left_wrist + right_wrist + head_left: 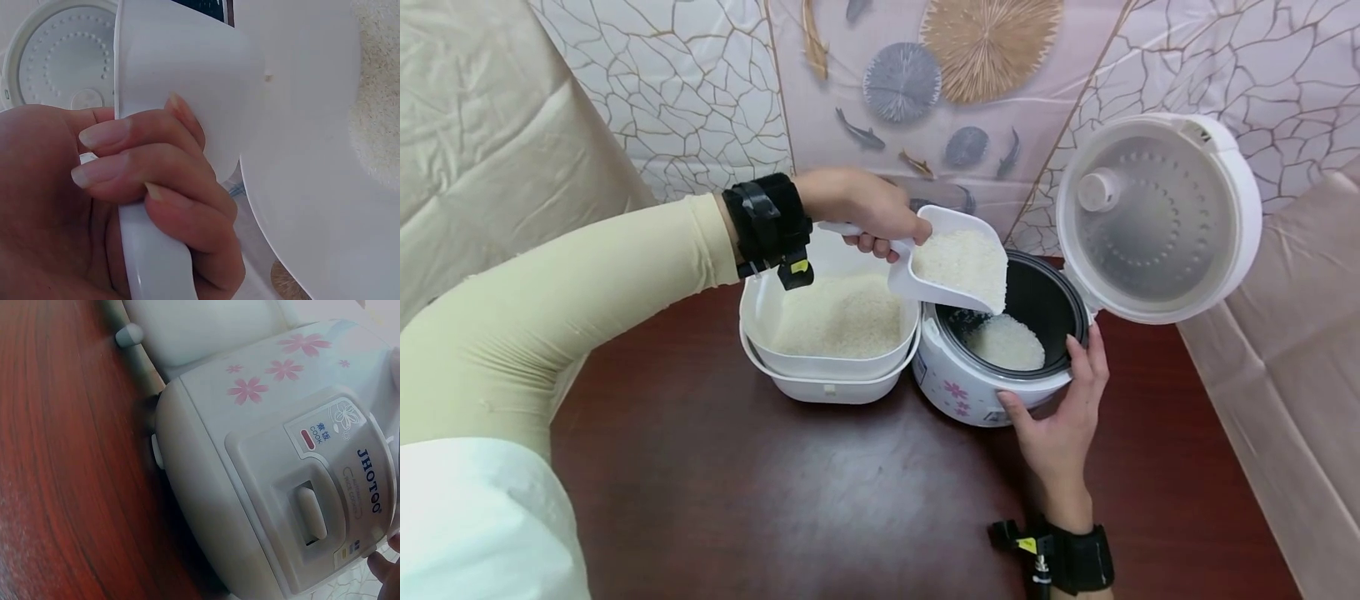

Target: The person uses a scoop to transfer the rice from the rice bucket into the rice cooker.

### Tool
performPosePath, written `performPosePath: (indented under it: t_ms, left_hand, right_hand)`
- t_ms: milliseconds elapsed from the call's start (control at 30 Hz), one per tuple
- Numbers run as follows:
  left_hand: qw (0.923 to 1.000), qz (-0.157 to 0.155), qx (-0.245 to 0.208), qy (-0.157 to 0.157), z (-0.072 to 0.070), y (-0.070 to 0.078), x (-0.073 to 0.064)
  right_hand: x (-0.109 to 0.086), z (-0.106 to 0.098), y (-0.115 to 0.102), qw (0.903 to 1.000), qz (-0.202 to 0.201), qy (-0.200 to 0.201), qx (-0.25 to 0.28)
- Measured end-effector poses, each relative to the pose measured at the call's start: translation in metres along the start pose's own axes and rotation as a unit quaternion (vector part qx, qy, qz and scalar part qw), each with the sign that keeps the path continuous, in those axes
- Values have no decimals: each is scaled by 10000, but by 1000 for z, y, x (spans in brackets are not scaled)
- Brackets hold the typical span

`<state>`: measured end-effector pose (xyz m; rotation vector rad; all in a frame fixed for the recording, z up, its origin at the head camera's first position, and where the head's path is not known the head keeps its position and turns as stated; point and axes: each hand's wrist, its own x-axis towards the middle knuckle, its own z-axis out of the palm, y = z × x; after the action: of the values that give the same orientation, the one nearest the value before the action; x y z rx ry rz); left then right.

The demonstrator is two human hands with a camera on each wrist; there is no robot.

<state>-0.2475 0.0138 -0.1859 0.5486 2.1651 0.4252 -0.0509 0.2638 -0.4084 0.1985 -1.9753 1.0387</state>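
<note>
My left hand (876,207) grips the handle of a white scoop (913,287), fingers curled round it, also seen in the left wrist view. White rice (962,260) fills the scoop, which tilts over the left rim of a rice cooker (955,387). Inside the cooker's dark inner pot (1037,287) lies a mound of rice (1009,342). My right hand (1063,425) rests against the cooker's front right side, thumb on the front and fingers at the rim. In the right wrist view only fingertips (380,567) show at the edge, beside the cooker's front panel (312,487).
Left of the cooker stands a white container (827,390) with a white basin of rice (838,321) nested in it. The cooker's lid (1157,217) stands open at the back right. All stand on a dark red-brown table (820,492), with patterned cloth (700,92) behind.
</note>
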Motion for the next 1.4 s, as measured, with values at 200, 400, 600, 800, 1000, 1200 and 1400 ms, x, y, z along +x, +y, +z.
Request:
performPosePath:
  t_ms: [200,400,600,800,1000,1200,1400]
  left_hand:
    - [10000,-75,50,-14,2,1,-1]
    - [9999,-92,124,15,1,0,-1]
    - [9990,-19,443,-83,-3,2,-2]
    - [9978,-39,629,-219,-5,4,-4]
    - [9963,-160,808,-242,-6,5,-5]
    - [9970,-146,704,-285,-6,5,-5]
    - [9972,-188,664,-270,-4,6,-5]
  right_hand:
    - [0,0,1,10000,-9,-1,19]
    - [0,1,1,10000,-2,-2,36]
    - [2,1,-3,10000,-29,36,64]
    - [3,1,-6,9999,-35,34,106]
    - [4,1,-7,9999,-36,40,129]
    - [4,1,-8,9999,-42,40,145]
    - [3,1,-9,9999,-50,61,131]
